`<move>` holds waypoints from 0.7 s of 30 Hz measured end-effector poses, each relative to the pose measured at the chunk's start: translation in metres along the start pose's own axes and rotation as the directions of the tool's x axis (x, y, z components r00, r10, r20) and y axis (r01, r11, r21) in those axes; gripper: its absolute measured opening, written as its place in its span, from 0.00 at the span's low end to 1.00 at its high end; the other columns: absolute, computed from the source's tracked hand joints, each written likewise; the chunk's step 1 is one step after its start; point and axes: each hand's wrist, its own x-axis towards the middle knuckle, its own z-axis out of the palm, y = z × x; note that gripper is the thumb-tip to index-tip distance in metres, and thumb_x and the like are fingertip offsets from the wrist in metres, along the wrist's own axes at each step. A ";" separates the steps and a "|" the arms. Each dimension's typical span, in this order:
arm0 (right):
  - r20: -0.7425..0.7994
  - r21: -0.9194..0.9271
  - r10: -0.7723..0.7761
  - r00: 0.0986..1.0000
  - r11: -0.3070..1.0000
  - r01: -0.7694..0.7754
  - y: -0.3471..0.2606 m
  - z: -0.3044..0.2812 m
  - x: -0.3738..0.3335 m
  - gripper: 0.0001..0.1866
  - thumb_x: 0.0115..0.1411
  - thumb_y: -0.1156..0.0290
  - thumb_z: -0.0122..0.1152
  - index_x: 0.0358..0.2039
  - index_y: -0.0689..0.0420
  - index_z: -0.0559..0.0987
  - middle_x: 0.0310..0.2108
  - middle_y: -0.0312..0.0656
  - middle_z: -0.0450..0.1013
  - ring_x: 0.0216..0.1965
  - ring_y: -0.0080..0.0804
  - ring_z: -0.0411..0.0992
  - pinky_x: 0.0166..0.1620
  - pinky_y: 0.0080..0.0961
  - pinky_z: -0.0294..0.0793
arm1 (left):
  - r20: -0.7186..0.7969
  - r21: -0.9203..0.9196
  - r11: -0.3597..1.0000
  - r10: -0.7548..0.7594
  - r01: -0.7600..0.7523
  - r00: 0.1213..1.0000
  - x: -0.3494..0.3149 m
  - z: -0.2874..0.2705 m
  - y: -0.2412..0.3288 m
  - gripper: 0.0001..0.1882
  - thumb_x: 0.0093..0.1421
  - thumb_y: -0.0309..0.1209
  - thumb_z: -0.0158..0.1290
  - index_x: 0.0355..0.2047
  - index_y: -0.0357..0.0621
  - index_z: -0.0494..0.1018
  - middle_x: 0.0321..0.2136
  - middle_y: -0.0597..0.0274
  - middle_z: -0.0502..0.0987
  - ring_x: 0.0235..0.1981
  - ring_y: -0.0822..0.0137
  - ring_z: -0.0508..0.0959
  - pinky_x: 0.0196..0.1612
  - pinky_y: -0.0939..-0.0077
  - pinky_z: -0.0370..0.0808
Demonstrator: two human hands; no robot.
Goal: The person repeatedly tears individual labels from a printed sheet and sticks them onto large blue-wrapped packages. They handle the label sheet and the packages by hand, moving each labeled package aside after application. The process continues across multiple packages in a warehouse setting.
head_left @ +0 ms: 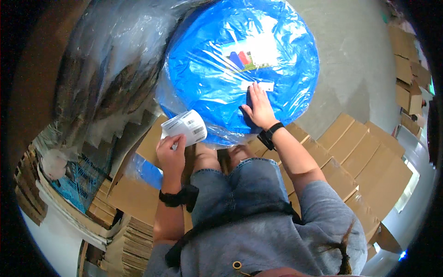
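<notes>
In front of my legs stands a large round blue package (203, 76) in clear, shiny plastic wrap. A printed picture card (244, 56) shows through the plastic on its upper face, partly washed out by glare. My right hand (262, 110) lies on the package with fingers stretched out, the fingertips on a small white label (266, 86) that they partly cover. At the package's near left edge, my left hand (170, 154) grips a curled strip of white barcode labels (188, 124). Some of that strip is hidden inside the fingers.
Flat brown cardboard boxes (364, 157) cover the floor to the right. At the left a bulky bundle in clear plastic (115, 51) stands beside the package. A brown carton (138, 198) with something blue and wrapped, plus stacked cardboard (138, 244), lies near my left arm.
</notes>
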 end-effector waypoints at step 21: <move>0.072 0.759 0.842 0.534 0.301 -0.577 0.196 -0.091 0.009 0.35 0.37 0.57 0.66 0.44 0.66 0.69 0.40 0.50 0.71 0.40 0.39 0.70 0.44 0.32 0.68 | -0.076 0.084 0.992 -0.091 0.097 0.993 -0.067 -0.048 0.008 0.06 0.48 0.31 0.55 0.23 0.42 0.76 0.21 0.60 0.73 0.28 0.61 0.71 0.44 0.68 0.62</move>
